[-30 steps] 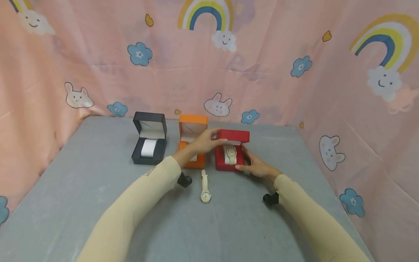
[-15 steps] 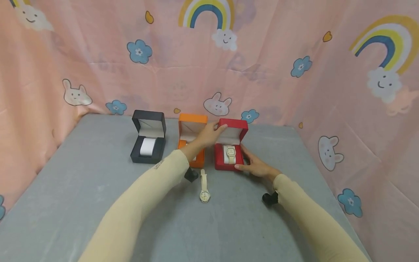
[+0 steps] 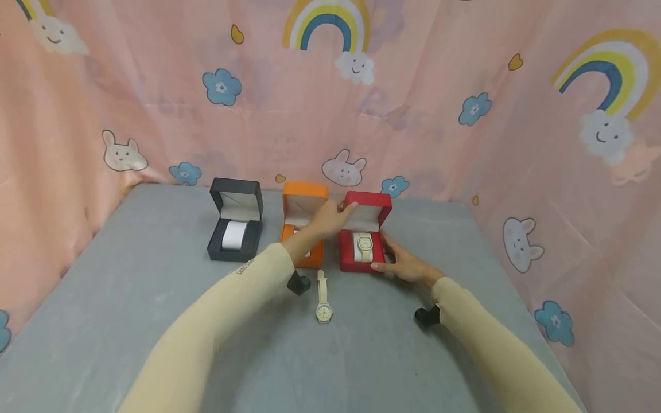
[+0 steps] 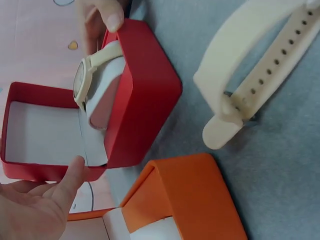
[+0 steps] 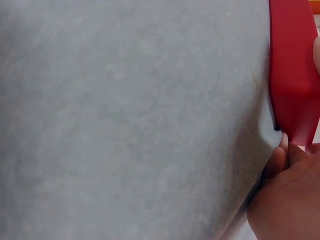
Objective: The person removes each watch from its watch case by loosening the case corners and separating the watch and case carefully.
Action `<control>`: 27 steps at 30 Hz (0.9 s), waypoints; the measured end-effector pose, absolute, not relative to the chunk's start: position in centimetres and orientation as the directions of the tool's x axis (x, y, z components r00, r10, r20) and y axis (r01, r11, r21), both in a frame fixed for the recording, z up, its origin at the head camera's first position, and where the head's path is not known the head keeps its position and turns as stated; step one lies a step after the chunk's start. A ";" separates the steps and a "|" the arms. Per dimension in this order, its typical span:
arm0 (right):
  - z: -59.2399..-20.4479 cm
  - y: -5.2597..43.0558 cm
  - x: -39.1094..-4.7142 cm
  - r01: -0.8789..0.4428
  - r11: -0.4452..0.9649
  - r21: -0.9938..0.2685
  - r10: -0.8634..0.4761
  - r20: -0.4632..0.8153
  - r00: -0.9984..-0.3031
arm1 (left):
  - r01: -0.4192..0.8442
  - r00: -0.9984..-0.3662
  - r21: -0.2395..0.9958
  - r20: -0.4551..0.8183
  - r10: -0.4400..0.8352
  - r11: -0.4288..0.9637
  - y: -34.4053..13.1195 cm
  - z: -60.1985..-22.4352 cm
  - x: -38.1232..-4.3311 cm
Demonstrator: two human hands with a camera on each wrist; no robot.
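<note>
A red watch box [image 3: 355,266] stands with its lid raised. On its white cushion sits a cream watch [image 3: 365,243] with a squarish face. My left hand [image 3: 330,220] pinches the lid [image 4: 47,172] at its left edge, thumb over the rim and fingers behind it in the left wrist view. Around the right side of the base, my right hand [image 3: 408,266] holds the box, thumb at the front corner. A second cream watch [image 3: 323,312], with a round face, lies on the table in front of the boxes.
Behind my left forearm stands an open orange watch box [image 3: 304,188], partly hidden. Further left is an open black watch box [image 3: 217,252] with a white cushion [image 3: 234,234]. A pink printed curtain [image 3: 413,126] hangs behind the grey table [image 3: 392,355].
The red box's lid has swung up and back with my left hand on it, mostly in the first half second. My right hand has stayed at the base.
</note>
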State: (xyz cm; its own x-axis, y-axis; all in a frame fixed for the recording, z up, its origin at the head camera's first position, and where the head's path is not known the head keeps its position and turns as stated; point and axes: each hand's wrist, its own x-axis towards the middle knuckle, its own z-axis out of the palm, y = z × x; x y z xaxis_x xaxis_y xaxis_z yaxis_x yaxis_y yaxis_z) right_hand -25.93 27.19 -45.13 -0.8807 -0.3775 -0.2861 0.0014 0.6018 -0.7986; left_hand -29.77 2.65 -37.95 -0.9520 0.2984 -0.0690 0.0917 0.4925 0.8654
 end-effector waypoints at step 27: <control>-45.2 27.0 -25.5 0.015 0.572 -0.820 -0.376 -0.278 -0.884 | 0.267 -0.893 0.813 0.008 0.449 0.517 0.6 -40.6 -26.5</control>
State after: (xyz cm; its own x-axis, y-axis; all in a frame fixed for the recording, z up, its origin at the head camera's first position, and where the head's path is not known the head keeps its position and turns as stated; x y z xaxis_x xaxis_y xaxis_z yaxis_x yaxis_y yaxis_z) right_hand -25.53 26.98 -45.17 -0.8840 -0.3758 -0.2782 0.0149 0.5720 -0.8201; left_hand -26.45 0.56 -40.61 -0.8934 0.4492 0.0078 0.2671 0.5171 0.8131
